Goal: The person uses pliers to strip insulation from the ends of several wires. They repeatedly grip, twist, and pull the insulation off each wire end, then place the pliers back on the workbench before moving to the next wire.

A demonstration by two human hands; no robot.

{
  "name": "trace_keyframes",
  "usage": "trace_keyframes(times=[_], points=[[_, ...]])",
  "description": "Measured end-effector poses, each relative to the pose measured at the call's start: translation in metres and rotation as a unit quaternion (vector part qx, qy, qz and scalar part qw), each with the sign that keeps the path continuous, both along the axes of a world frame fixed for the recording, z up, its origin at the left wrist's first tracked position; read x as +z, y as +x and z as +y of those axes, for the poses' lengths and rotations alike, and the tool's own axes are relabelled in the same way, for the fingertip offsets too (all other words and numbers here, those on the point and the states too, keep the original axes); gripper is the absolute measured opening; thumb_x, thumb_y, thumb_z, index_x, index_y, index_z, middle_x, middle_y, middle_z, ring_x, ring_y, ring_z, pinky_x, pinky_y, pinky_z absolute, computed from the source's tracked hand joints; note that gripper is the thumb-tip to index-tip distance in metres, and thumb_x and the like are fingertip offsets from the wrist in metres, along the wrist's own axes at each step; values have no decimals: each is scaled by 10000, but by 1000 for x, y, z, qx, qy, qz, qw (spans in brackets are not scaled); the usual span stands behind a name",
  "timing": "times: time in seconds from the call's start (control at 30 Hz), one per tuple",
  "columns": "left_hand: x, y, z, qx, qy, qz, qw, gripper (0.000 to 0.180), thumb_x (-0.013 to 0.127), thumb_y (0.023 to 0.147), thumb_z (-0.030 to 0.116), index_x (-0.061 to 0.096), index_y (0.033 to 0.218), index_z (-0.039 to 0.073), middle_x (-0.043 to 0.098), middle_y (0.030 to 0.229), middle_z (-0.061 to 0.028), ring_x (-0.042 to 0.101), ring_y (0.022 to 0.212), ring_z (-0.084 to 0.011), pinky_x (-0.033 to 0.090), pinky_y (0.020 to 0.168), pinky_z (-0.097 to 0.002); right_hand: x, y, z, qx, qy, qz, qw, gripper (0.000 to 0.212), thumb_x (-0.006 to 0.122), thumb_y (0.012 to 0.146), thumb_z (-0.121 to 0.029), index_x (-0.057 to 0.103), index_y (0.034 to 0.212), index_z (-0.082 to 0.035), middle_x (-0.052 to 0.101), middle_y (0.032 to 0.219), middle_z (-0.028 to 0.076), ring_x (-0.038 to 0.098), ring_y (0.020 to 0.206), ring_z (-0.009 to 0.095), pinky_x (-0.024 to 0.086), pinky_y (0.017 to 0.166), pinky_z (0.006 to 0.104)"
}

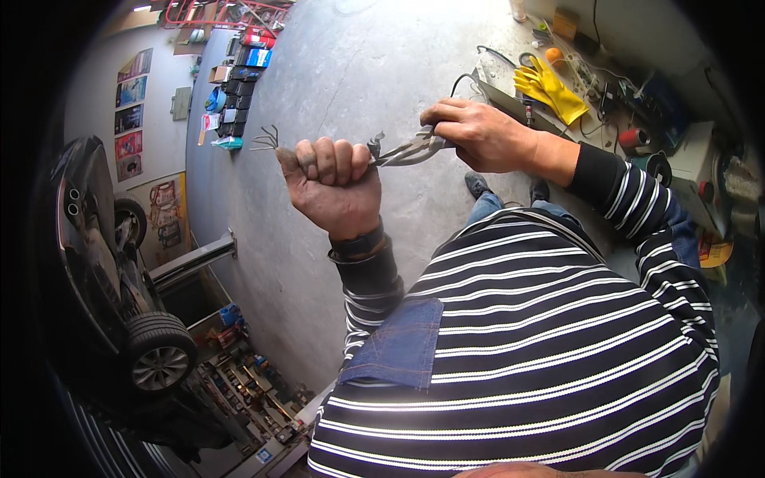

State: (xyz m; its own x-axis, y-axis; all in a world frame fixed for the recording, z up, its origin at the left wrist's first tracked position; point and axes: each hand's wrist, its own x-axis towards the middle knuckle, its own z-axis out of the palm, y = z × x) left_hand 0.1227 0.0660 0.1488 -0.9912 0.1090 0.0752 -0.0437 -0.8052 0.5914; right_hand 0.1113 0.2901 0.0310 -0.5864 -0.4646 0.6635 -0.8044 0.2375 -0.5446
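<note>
The left hand (339,187) is clenched round thin grey wires (268,142), ends splayed past its thumb; the right hand (496,137) grips metal pliers (413,150) between both. Rightward lie yellow rubbery gloves (551,89); far left, printed posters (130,118).

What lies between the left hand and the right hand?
In the head view, a grey, pliers-like tool spans the gap between the left hand and the right hand, which grips it; a small dark-grey piece shows there too.
</note>
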Motion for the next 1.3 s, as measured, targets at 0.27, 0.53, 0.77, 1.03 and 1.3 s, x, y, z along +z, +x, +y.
trace_keyframes(times=[0.27, 0.53, 0.77, 1.03, 1.3], points=[[1, -1, 0, -6, -18, 7, 1000, 524, 439, 1119, 460, 382, 676, 186, 298, 562, 54, 222, 481, -92, 244, 500, -286, 2, 1, 1, -18, -3, 9, 1000, 141, 602, 774, 102, 585, 895, 33, 626, 1112, 168, 630, 1032, 348, 551, 851, 427], [1, -3, -2, 2, -8, -5, 1000, 522, 444, 1118, 457, 393, 678, 181, 298, 560, 49, 224, 480, -96, 252, 500, -295, 6, -3, 0, -11, 2, 17, 1000, 127, 606, 782, 97, 594, 892, 34, 622, 1123, 167, 632, 1018, 339, 560, 828, 422], [2, -1, -1, -6, -5, 8, 1000, 518, 444, 1119, 446, 383, 679, 180, 292, 559, 48, 219, 480, -99, 253, 501, -295, 5, -1, -1, 28, 9, -36, 999, 269, 650, 737, 109, 611, 996, 49, 612, 1175, 190, 622, 1084, 386, 536, 906, 452], [2, 2, -3, 5, 0, 10, 1000, 520, 440, 1121, 445, 379, 677, 181, 286, 560, 49, 213, 482, -99, 247, 500, -294, 6, -1, -4, 11, 5, -20, 1000, 257, 647, 711, 111, 603, 957, 49, 614, 1171, 194, 625, 1069, 385, 549, 879, 443], [0, 4, -4, -3, 5, 7, 1000, 526, 429, 1125, 451, 368, 678, 182, 278, 563, 50, 209, 487, -100, 245, 510, -292, 6, 1, -3, 6, 21, -14, 1000, 214, 652, 746, 84, 608, 951, 44, 618, 1166, 184, 624, 1054, 375, 545, 869, 449]])
